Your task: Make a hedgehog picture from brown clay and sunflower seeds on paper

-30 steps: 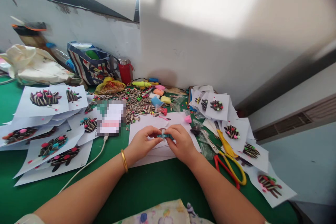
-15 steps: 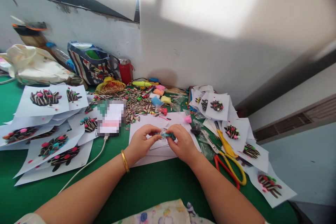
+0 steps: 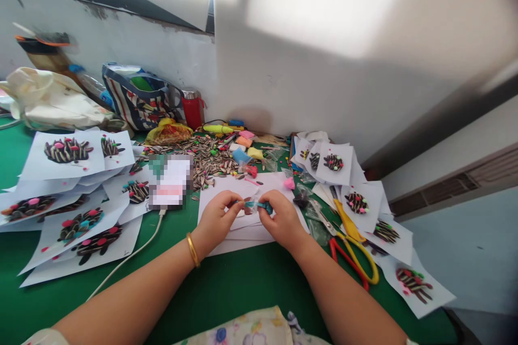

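Above a stack of white paper point(image 3: 216, 186), both hands work at teal-blue modelling clay in clear wrap. My right hand point(image 3: 279, 218) has its fingers closed round the larger lump of teal clay point(image 3: 265, 206). Thumb and forefinger of my left hand point(image 3: 218, 215) are pinched together by a thin teal bit and the filmy plastic point(image 3: 251, 206); whether the teal bit joins the lump is too small to tell. A pink clay piece point(image 3: 288, 183) lies on the paper near my right hand. Scraps of red and a seed lie at the paper's far edge.
Striped sunflower seeds point(image 3: 208, 153) are heaped behind the paper, beside coloured clay packs point(image 3: 242, 156). Seed-collage sheets point(image 3: 75, 153) pile up left and right. Scissors point(image 3: 356, 259) lie right. A phone point(image 3: 172, 183) with a cable is left; a red flask point(image 3: 193, 109) stands behind.
My hands have drawn slightly apart, and the teal clay and clear plastic between them show more. The view has shifted a little; everything else stays put.
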The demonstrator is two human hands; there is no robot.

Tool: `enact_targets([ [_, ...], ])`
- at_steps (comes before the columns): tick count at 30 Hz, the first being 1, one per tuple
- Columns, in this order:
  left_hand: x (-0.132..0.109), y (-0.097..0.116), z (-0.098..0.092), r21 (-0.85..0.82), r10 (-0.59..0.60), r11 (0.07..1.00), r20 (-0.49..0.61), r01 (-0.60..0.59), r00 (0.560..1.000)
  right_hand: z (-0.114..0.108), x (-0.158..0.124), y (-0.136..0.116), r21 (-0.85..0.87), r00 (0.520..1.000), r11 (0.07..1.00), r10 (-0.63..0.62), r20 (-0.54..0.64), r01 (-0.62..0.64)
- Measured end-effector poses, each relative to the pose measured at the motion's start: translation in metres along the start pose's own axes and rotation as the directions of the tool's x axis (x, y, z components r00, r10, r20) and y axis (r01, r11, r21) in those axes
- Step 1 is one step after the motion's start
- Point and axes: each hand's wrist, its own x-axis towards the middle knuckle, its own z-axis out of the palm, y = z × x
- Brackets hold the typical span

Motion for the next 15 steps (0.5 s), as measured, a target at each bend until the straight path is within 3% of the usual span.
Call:
enact_targets([
  [4, 0.0031, 0.0005, 0.0007, -0.226, -0.155, 0.961, 0.036, 0.159, 0.987, -0.0003, -0.0001, -0.0002, 0.030, 1.000, 0.999, 0.024, 0.013, -0.025],
  [7, 0.0038, 0.0023, 0.0022, -0.304, -0.197, 0.930, 0.062, 0.207, 0.978, 0.0008, -0.0011, -0.0008, 0.043, 0.999, 0.998, 0.035, 0.024, -0.036],
  [15, 0.0018, 0.0014, 0.0041, -0.176, -0.212, 0.958, 0.085, 0.224, 0.974, 0.0016, -0.0015, -0.0010, 0.073, 0.996, 0.997, -0.035, 0.076, 0.030],
])
